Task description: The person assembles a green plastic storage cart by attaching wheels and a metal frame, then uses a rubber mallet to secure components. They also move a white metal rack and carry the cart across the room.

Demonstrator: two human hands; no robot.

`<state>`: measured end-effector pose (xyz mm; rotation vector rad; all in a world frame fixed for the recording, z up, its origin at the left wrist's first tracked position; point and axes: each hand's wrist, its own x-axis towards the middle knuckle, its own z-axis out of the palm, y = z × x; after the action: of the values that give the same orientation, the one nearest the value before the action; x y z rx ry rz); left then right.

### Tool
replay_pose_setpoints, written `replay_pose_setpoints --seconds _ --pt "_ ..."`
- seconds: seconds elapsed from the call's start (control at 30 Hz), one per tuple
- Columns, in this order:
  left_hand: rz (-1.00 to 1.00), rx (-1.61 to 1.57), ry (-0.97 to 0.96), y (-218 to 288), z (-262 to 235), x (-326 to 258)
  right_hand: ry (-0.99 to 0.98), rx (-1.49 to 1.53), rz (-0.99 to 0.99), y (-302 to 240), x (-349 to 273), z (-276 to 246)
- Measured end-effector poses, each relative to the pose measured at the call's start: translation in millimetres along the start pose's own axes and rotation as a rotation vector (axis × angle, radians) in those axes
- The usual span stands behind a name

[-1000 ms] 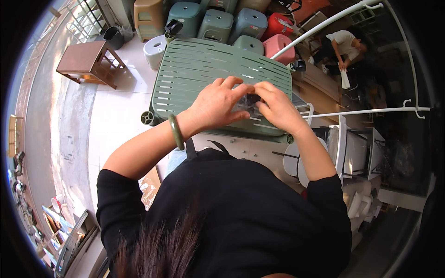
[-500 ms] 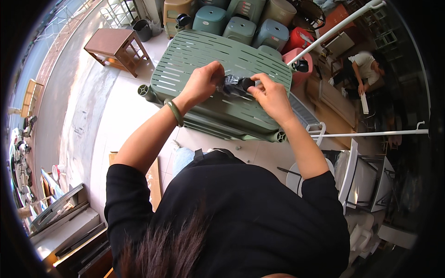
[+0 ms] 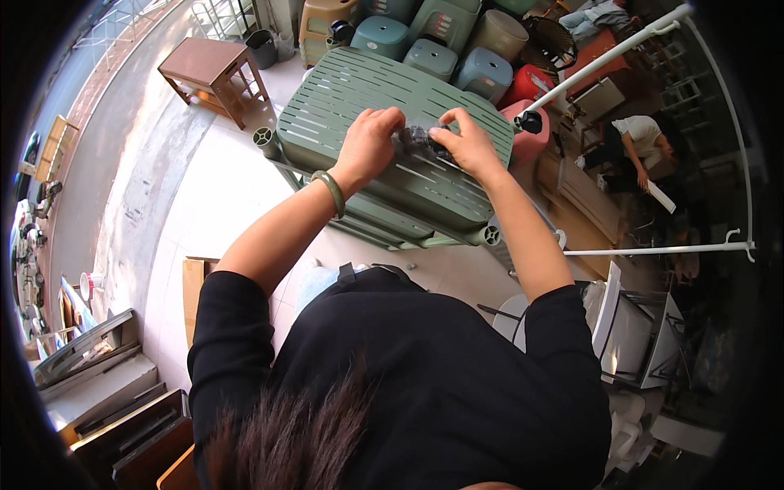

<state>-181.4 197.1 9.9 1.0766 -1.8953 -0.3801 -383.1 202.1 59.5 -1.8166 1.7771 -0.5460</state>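
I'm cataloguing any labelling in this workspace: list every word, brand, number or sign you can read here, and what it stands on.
No text can be read.
Grey-green plastic stool: small marks on its side, too small to read.
Clear plastic wrapping between the left hand and right hand: no readable print.
Green slatted shelf: no lettering visible.

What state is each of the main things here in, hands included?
Left hand: fingertips pinched at a clear plastic bag
Right hand: fingers bent on a dark part
Clear plastic bag: crumpled
Green slatted rack: near corner sockets open, black casters at far corners
Brown side table: upright
Black bucket: open-topped
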Motion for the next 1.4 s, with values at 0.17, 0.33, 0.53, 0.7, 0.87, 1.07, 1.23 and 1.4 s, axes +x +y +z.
replay_pose_setpoints --seconds 0.17,0.33,0.53,0.7,0.87,1.07,1.23,1.4 --pt "0.075 0.062 0.111 -5.5 -1.9 13.4 -0.279 1.19 0.121 22.1 -17.3 -21.0" --pt "0.126 0.086 0.107 -4.5 -1.0 19.6 -0.42 1.773 0.146 41.9 -40.9 -20.6" --pt "0.117 0.028 -0.047 -1.7 -9.1 23.7 -0.247 1.832 0.132 53.1 -97.8 -39.2" --pt "0.16 0.062 0.164 29.1 -22.2 10.5 0.006 1.618 0.287 70.2 -156.2 -55.7" --pt "0.368 -0.505 -0.163 74.1 -10.8 -17.0 0.196 1.409 0.506 76.4 -187.1 -39.6" --pt "0.118 -0.507 -0.553 90.3 26.9 -50.9 0.235 1.064 0.265 74.4 -192.2 -18.3" --pt "0.12 -0.49 -0.521 87.1 39.3 -54.3 0.176 0.771 0.196 72.4 -184.2 -17.1" --pt "0.082 -0.49 -0.501 87.7 44.7 -54.5 0.119 0.462 0.077 68.8 -181.9 -22.8"
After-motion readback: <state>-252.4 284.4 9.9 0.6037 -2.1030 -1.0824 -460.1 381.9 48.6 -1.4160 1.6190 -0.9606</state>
